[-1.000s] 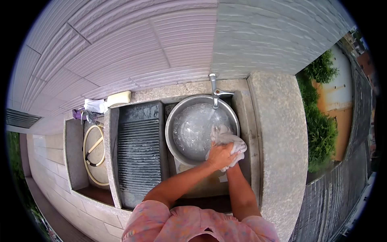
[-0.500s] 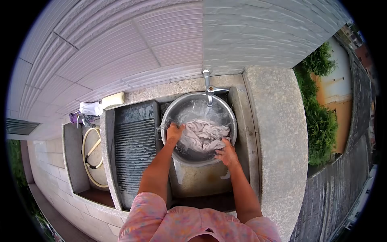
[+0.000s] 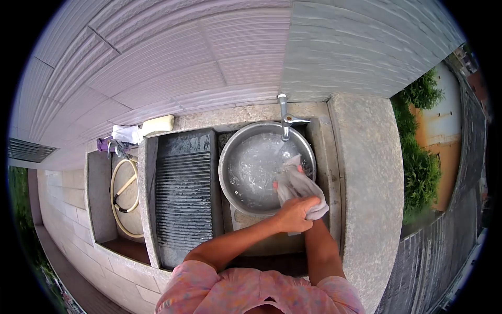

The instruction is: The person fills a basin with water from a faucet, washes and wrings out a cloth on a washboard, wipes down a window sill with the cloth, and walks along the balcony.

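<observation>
A wet, pale cloth (image 3: 299, 183) is bunched up over the right side of a metal basin (image 3: 224, 180), lifted clear of the water. My left hand (image 3: 296, 213) crosses over my right forearm, its fingers closed on the cloth's near end. Beneath the cloth is my right hand (image 3: 275, 186), mostly covered. Only a few fingertips show at the cloth's edges, gripping it. Cloudy, bubbly water (image 3: 253, 167) fills part of the basin. Above its far right rim stands a chrome tap (image 3: 285, 119), and the water ripples below the spout.
Left of the basin is a dark ribbed washboard (image 3: 183, 201). Beyond it a coiled hose (image 3: 113, 193) lies in a second stone trough. A yellowish block (image 3: 158, 124) and a white cloth (image 3: 125, 134) rest on the back ledge. A broad stone ledge (image 3: 368, 183) runs along the right.
The cloth has come up out of the basin, bunched toward the right rim. My left hand moved from the left rim across to the cloth's near end. My view shifted slightly.
</observation>
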Demonstrator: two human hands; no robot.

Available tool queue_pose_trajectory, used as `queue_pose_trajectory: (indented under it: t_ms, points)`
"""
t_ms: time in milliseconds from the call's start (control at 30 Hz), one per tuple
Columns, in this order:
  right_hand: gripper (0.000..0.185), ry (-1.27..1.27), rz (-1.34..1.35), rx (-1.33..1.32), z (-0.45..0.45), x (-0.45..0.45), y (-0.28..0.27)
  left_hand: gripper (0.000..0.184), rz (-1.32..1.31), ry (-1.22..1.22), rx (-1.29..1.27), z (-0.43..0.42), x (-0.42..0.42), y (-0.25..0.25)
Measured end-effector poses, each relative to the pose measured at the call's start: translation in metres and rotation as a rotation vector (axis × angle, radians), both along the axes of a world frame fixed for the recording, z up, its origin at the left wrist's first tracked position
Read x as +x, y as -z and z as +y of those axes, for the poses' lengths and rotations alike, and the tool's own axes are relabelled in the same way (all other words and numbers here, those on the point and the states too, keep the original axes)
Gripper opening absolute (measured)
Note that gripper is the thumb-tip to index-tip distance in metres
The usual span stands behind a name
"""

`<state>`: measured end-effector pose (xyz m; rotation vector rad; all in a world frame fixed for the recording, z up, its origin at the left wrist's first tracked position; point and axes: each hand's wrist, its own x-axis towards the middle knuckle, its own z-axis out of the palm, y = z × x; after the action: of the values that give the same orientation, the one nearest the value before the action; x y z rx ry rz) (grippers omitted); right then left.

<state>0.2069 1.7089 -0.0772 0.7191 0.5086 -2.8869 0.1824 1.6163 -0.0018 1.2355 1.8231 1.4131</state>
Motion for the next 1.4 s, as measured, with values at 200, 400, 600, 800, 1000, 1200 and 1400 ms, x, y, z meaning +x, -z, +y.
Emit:
queue_pose_trajectory:
  t_ms: [200,400,600,800,1000,1200,1400]
  points:
    - [0.042,0.212,-0.013,0.118,-0.028,-0.004,-0.013,0.039,0.267,-0.310,-0.355,0.012,-0.034,0.059]
    - [0.045,-0.075,-0.467,0.210,-0.033,0.009,0.013,0.036,0.203,-0.523,-0.674,-0.029,-0.110,0.120]
    - [0.086,0.002,-0.627,0.157,0.002,0.027,0.046,0.047,0.111,-0.612,-0.853,-0.080,-0.127,0.165]
    - [0.081,-0.007,-0.665,0.433,-0.016,0.012,0.041,0.053,-0.279,-0.630,-0.838,-0.052,-0.078,0.187]
    - [0.073,0.041,-0.214,-0.062,0.012,-0.013,0.041,0.030,-0.733,-0.180,-0.033,-0.007,-0.029,0.054]
    - [0.051,0.062,0.027,-0.050,0.001,0.008,-0.018,0.022,-0.017,-0.078,0.046,0.019,0.008,0.014]
    - [0.041,0.329,0.015,0.000,-0.023,-0.002,0.058,0.037,0.414,-0.510,-0.302,0.014,-0.058,0.066]
